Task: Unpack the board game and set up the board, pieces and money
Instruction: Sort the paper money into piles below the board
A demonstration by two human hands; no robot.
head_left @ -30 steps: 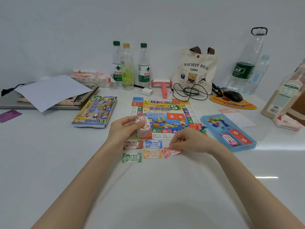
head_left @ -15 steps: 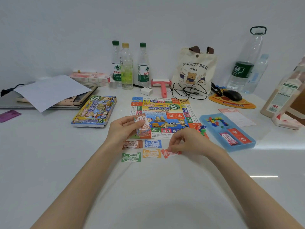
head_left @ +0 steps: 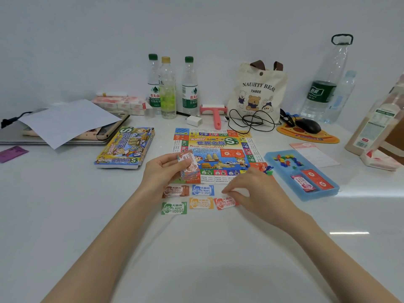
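The colourful game board (head_left: 218, 147) lies flat at the table's centre. Along its near edge lie money piles: brown (head_left: 175, 190), blue (head_left: 202, 190), green (head_left: 174, 208), orange (head_left: 201, 203) and red (head_left: 225, 203). My left hand (head_left: 161, 171) grips a stack of notes (head_left: 189, 165) above the board's near-left corner. My right hand (head_left: 253, 189) hovers just behind the red pile, fingers loosely curled and holding nothing I can see. The game box (head_left: 124, 147) rests left of the board. At the right, a blue tray (head_left: 328, 191) holds small coloured pieces (head_left: 286, 160) and red card packs (head_left: 312, 182).
Three bottles (head_left: 168, 88), a pink lint roller (head_left: 215, 112), a white charger (head_left: 194, 121), a tote bag (head_left: 258, 92) with a black cable and a mouse (head_left: 308, 125) line the back. A laptop under paper (head_left: 65, 121) sits far left. A leaflet (head_left: 314, 154) lies right.
My right hand has lifted off the red note and drawn slightly back, leaving the note more exposed. My left hand keeps its stack in nearly the same place.
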